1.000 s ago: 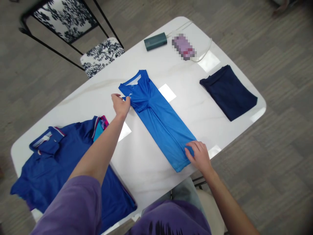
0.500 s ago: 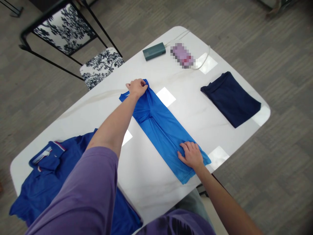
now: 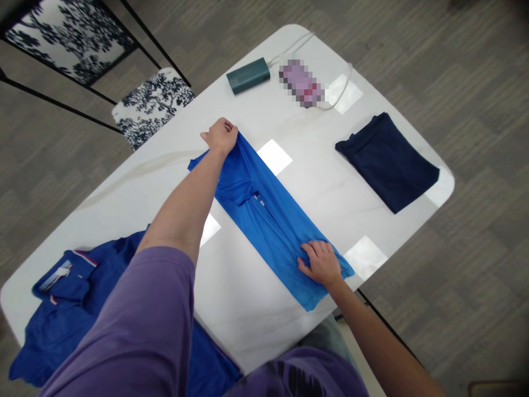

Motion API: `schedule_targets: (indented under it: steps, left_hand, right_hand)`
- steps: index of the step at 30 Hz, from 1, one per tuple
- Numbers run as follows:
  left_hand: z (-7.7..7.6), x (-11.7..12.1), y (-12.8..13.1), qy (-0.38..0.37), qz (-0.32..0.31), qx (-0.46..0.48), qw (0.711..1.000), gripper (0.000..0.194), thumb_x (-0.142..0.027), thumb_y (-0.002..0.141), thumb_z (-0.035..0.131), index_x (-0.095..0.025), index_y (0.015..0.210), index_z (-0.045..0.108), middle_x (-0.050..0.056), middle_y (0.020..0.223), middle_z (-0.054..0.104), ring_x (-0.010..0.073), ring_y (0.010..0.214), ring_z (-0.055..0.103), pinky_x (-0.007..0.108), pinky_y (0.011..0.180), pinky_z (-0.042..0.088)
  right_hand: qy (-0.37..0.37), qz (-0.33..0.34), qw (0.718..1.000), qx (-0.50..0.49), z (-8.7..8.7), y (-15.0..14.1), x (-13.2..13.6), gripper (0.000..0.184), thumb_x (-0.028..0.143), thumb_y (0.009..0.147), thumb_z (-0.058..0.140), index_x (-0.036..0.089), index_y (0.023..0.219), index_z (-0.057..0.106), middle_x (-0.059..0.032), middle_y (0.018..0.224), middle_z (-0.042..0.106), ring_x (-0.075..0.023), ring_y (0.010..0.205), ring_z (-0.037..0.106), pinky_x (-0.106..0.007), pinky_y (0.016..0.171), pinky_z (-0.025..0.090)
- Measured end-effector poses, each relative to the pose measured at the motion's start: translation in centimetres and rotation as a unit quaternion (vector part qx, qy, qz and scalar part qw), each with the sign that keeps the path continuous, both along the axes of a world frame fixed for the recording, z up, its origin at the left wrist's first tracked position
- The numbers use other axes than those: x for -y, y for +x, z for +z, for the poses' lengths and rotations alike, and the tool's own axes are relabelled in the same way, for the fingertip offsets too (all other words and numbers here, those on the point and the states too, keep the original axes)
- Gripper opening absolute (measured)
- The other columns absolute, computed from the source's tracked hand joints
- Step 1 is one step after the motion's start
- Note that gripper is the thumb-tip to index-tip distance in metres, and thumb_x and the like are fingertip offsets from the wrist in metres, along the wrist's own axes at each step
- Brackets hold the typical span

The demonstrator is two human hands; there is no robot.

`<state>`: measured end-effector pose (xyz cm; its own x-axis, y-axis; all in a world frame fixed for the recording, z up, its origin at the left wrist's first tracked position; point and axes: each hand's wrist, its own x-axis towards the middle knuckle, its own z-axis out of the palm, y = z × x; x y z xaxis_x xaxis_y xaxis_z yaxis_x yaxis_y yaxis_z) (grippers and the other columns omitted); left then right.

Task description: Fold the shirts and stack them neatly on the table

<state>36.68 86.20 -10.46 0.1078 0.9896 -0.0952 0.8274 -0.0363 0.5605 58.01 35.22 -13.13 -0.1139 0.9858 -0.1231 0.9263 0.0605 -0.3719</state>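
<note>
A bright blue shirt (image 3: 270,218), folded into a long narrow strip, lies diagonally across the white table (image 3: 136,182). My left hand (image 3: 220,136) is closed on the shirt's far collar end. Near the table's front edge my right hand (image 3: 320,263) presses on the shirt's hem end, its fingers curled into the cloth.
A folded navy garment (image 3: 386,161) lies at the right. A dark blue polo with a striped collar (image 3: 61,300) is spread at the front left. At the far edge are a green power bank (image 3: 248,75), a blurred phone (image 3: 300,83) and a white cable. A floral-cushioned chair (image 3: 151,102) stands behind.
My left hand has moved from the shirt's left side up to the collar end and closed on it. My right hand has shifted slightly inward on the hem.
</note>
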Motion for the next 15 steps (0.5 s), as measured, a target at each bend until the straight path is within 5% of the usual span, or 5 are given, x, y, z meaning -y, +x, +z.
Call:
schedule_targets:
  steps: [4,6,10,15]
  left_hand:
    - [1.2,5.4,-0.3,0.08,0.031,0.006,0.996,0.052,-0.063,0.103,0.052,-0.03,0.144,0.058,0.014,0.16,0.053,0.041,0.156,0.042,0.068,0.132,0.022]
    - [1.8,9.4,-0.9,0.101,-0.021,-0.017,0.995,0.056,-0.063,0.107,0.043,-0.032,0.151,0.057,0.012,0.167,0.048,0.0386,0.159,0.039,0.062,0.134,0.025]
    - [2.0,16.3,-4.1,0.024,-0.142,-0.072,0.987,0.08,-0.073,0.101,0.05,-0.033,0.17,0.043,0.009,0.181,0.036,0.0408,0.171,0.02,0.062,0.138,0.018]
    - [0.8,16.9,-9.5,-0.005,-0.222,-0.1,0.97,0.099,-0.081,0.098,0.048,-0.024,0.178,0.032,0.012,0.186,0.024,0.0405,0.175,0.009,0.063,0.139,0.007]
  right_hand:
    - [-0.015,0.007,1.0,0.008,0.1,0.2,0.0,0.041,0.05,0.103,0.064,0.025,0.133,0.075,-0.0121,0.121,0.073,-0.0321,0.107,0.057,-0.049,0.097,0.042]
    - [-0.014,0.006,1.0,0.004,0.2,0.2,0.0,0.041,0.05,0.103,0.064,0.024,0.133,0.075,-0.0124,0.12,0.072,-0.0322,0.107,0.057,-0.049,0.097,0.042]
    - [-0.004,0.007,1.0,-0.003,0.4,0.3,0.1,0.043,0.05,0.103,0.063,0.021,0.133,0.075,-0.0136,0.118,0.071,-0.0324,0.105,0.056,-0.049,0.095,0.041]
    - [-0.006,0.003,1.0,-0.011,0.6,0.3,0.4,0.046,0.051,0.102,0.064,0.021,0.135,0.072,-0.0139,0.121,0.07,-0.0326,0.107,0.055,-0.049,0.097,0.04]
